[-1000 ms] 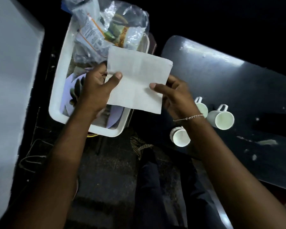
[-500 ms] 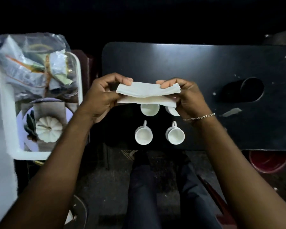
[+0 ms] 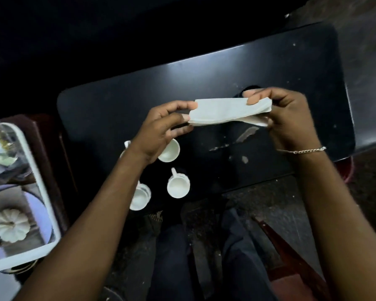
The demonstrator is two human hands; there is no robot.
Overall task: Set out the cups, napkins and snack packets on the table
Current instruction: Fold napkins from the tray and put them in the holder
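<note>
Both my hands hold a white napkin (image 3: 220, 111), folded into a long strip, above the black table (image 3: 126, 101). My left hand (image 3: 161, 129) pinches its left end and my right hand (image 3: 284, 114) pinches its right end. Several small white cups stand near the table's front-left edge: one cup (image 3: 178, 186) in front, another (image 3: 140, 197) beside my left forearm, a third cup (image 3: 170, 152) partly hidden under my left hand. Snack packets (image 3: 0, 153) in clear plastic lie in the white tray (image 3: 46, 205) at the far left.
The tray stands on a dark red stool left of the table and also holds a white pumpkin-shaped ornament (image 3: 11, 224) on a pale plate. A dark round object (image 3: 250, 89) shows behind my right hand. My legs are below the table's front edge.
The napkin has gone from an open sheet over the tray to a folded strip, and both hands have carried it right, over the table's middle. The view has swung right.
</note>
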